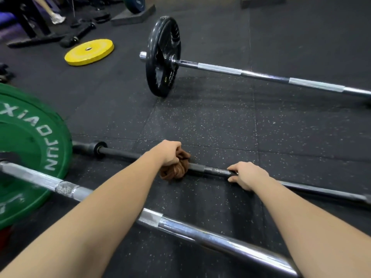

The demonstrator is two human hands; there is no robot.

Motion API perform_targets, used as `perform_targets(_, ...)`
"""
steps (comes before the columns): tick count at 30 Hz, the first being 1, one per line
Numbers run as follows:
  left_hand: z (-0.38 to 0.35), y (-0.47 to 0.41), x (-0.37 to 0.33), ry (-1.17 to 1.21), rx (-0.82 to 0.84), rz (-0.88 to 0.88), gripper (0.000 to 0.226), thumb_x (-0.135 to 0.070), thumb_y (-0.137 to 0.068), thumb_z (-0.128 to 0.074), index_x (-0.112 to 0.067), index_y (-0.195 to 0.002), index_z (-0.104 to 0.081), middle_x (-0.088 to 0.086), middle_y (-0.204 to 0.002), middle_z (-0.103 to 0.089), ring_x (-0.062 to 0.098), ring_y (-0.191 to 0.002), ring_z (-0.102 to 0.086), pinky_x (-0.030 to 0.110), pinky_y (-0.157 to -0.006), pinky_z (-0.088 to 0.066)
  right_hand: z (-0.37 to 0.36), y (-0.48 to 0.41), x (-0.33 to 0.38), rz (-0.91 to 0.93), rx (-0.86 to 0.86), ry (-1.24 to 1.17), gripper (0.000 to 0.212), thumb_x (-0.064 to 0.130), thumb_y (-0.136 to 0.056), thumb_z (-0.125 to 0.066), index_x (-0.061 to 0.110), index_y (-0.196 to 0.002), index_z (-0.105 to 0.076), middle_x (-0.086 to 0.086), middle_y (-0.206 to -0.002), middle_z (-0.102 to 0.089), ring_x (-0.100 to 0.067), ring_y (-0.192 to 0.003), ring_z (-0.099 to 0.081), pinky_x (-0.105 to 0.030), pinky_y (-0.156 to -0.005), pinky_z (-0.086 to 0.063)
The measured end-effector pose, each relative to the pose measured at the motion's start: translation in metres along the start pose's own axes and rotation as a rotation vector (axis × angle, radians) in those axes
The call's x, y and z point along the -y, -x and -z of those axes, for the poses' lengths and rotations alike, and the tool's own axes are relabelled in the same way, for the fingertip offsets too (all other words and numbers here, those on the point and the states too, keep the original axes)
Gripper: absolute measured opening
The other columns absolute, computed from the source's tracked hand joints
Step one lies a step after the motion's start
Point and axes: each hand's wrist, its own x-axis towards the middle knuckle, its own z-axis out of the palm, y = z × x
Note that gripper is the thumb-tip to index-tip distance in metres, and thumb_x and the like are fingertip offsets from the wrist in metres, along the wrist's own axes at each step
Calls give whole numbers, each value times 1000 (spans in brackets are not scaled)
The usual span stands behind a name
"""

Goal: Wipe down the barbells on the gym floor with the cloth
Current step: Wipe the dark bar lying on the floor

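The fingers (175, 150) of the left hand (168, 154) are curling down around the brown cloth (177, 171). They are clenching it in a bunch over the shaft of the black barbell (120, 153). The cloth is touching the bar and sagging onto the floor (200, 125) on the bar's near side. The right hand (249, 174) is gripping the same shaft farther along, with its fingers over the top and its thumb underneath. It is sitting near the cloth but apart from it, with a short stretch of bare bar showing between them.

The bar's long axis is running from its collar (98, 148) at the upper left down toward the lower right, crossing in front of both hands. The left hand is lying nearer the collar, and the right hand is steadying the bar on the other side. Any wiping stroke will probably have to slide along that axis. The run toward the collar is lying open, while the other way the right hand is standing in the path and would need to shift.

On the person's side of the black barbell, a chrome barbell (200, 231) is lying roughly parallel under both forearms, carrying a green plate (30, 147) at its left end. Beyond the black barbell and well apart from it, a second chrome barbell (261, 74) is resting on an upright black plate (162, 57). Farther beyond the collar end, a yellow plate (89, 51) is lying flat.
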Motion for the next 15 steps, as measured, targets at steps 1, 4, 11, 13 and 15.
perform_targets(1,2,3,-6,-25,9,-5,19,-14,-88,-63,-19,-86,-45,5,-100,-62,30,-97,-59,34,-74,-44,0,-1,0,0,2,-1,38,42,-99,-63,45,-137,-57,6,-128,-65,-23,-119,-60,-37,-94,-50)
perform_targets(4,3,7,-35,-86,67,-31,13,-10,-90,-57,-19,-94,-48,-1,-109,-64,30,-105,-61,33,-76,-45,0,-3,-1,-4,4,0,43,43,-98,-64,45,-140,-54,6,-134,-62,-25,-124,-58,-37,-94,-48)
perform_targets(11,-25,16,-148,-42,37,-117,38,-16,-99,-54,-8,-136,-48,19,-138,-52,41,-125,-55,46,-96,-47,-1,2,1,-44,-20,34,31,34,-93,-64,37,-124,-62,1,-121,-65,-27,-111,-62,-37,-83,-49)
perform_targets(13,-25,19,-148,37,34,-111,36,-18,-98,-57,-10,-132,-50,18,-134,-54,39,-122,-56,43,-90,-47,-2,4,0,-38,-31,25,30,35,-92,-63,36,-123,-62,2,-118,-66,-27,-109,-62,-35,-81,-47)
perform_targets(15,-15,21,-123,92,31,-69,27,-20,-93,-67,-11,-117,-59,11,-119,-65,29,-111,-63,34,-80,-47,-1,4,-2,-8,-19,-14,32,42,-95,-65,41,-126,-62,3,-124,-66,-25,-115,-61,-37,-88,-49)
